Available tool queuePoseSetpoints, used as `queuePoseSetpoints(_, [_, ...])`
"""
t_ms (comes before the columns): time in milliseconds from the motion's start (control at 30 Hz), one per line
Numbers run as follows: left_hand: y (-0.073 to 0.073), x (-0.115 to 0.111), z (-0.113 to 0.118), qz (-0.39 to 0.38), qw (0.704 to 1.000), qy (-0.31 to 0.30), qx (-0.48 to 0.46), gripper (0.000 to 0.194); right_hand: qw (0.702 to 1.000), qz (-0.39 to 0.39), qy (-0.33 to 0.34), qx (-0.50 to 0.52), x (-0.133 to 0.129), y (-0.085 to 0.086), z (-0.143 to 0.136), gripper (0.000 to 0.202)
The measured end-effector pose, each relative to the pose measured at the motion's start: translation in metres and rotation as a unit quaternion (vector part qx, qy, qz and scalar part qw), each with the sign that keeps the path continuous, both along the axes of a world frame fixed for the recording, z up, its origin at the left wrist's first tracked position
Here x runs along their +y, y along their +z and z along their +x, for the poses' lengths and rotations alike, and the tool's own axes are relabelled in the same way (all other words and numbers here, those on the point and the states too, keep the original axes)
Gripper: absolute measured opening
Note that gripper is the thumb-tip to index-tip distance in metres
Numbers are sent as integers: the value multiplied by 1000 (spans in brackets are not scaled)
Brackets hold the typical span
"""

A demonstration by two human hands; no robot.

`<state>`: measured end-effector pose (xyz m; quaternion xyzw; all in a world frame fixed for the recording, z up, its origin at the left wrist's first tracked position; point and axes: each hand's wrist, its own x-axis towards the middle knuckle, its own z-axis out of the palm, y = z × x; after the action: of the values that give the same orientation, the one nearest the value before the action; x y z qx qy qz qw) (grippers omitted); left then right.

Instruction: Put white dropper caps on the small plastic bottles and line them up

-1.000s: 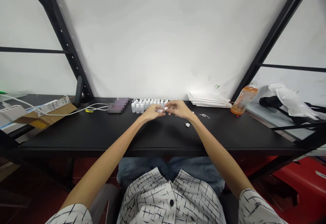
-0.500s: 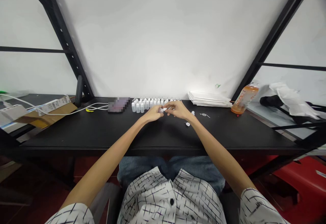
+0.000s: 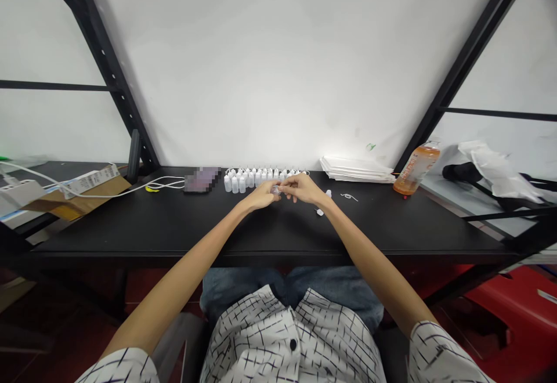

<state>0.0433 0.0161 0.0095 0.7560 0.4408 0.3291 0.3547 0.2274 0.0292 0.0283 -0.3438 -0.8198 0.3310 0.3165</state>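
A small translucent plastic bottle (image 3: 275, 190) is held by my left hand (image 3: 260, 196), its fingers closed around it and hiding most of it. My right hand (image 3: 301, 189) meets it from the other side, thumb and fingertips pinched at the bottle's end; whether a small part sits between them cannot be made out. Just behind both hands stand rows of small white dropper bottles (image 3: 242, 184), upright and close together. Beside my right wrist lie a small white cap (image 3: 320, 212) and another small white piece (image 3: 328, 194), partly covered by the forearm.
The black table (image 3: 278, 238) ends at a front edge near my lap. A stack of white sheets (image 3: 357, 169) and an orange drink bottle (image 3: 415, 171) are at the back right, with a thin white curl (image 3: 349, 197) nearer. Leftward are a blurred phone-like object (image 3: 202, 180), white cable (image 3: 161, 183) and cardboard (image 3: 82, 197).
My right fingertips have shifted slightly on the held bottle, and the whitish piece seen at them before is now less visible. Both hands stay in nearly the same place.
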Motion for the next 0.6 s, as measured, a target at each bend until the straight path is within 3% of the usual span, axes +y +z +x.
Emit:
queuePoseSetpoints(233, [4, -5, 4, -5, 999, -23, -26, 30, 992, 64, -57, -97, 0, -2, -4, 56])
queuePoseSetpoints(400, [3, -4, 4, -9, 1000, 5, -4, 33, 983, 138, -80, -95, 0, -5, -6, 38])
queuePoseSetpoints(500, [5, -4, 3, -22, 1000, 15, -9, 35, 995, 95, -37, -16, -2, -4, -6, 26])
queuePoseSetpoints(600, [7, -5, 2, -38, 999, 16, -20, 37, 999, 26, -13, 20, -5, -2, -5, 31])
